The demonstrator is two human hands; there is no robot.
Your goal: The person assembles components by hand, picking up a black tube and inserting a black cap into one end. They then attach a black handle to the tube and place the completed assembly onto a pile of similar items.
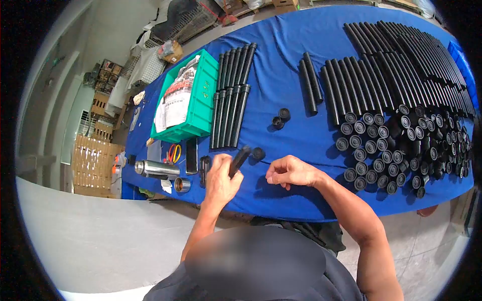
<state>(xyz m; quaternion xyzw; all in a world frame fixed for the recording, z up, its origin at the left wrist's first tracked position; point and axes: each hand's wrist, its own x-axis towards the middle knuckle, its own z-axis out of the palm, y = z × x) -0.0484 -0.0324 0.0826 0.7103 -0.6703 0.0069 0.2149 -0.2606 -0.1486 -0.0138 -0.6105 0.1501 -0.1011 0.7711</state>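
Note:
My left hand (221, 181) is closed around a black tube (240, 161), which tilts up toward the camera and looks foreshortened. Just beyond the tube, a round black cap (258, 153) lies on the blue cloth. To the right, my right hand (295, 171) hovers above the cloth with its fingers curled and the thumb pressed toward them. Whether anything sits inside those fingers is hidden. Two more black caps (281, 119) rest farther up the table. Beside my left hand lies a small dark object (205, 168) that I cannot identify.
A blue-covered table (281, 60) carries rows of black tubes (361, 85), many loose caps (374, 145) and capped tubes (232, 100). At left are a green crate (201, 100), steel flask (155, 169), metal cup (182, 185), phone (192, 156) and scissors (174, 153).

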